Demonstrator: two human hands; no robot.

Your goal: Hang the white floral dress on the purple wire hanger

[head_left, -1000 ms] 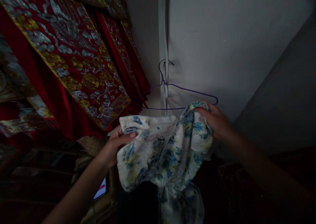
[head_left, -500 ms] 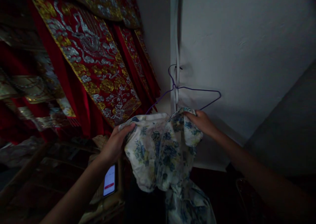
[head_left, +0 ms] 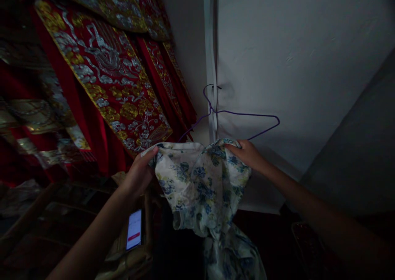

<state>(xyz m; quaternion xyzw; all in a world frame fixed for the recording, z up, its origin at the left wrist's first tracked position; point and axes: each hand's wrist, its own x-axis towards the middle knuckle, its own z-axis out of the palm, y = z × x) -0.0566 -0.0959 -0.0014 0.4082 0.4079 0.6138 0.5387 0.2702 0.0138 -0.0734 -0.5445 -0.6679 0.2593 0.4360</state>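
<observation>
A white garment with blue and yellow-green flowers [head_left: 200, 177] hangs between my two hands, its top edge stretched and its lower part twisted and trailing down. My left hand [head_left: 142, 169] grips the upper left corner, thumb on top. At the upper right, my right hand [head_left: 248, 154] pinches the same edge, its fingertips partly hidden by the cloth. Just behind the garment, a purple wire hanger [head_left: 247, 114] hangs by its hook near the wall corner; the cloth covers its lower part.
Red cloth with gold and silver embroidery [head_left: 114, 66] hangs at the left. A phone with a lit screen [head_left: 133, 230] lies on a bamboo-like frame [head_left: 148, 226] below my left arm. Behind the hanger runs a pale strip [head_left: 211, 45] along the white wall [head_left: 293, 66].
The garment's top edge is pulled straighter and its front hangs flatter. Both hands keep their hold and sit slightly further left in view. The whole view has shifted a little.
</observation>
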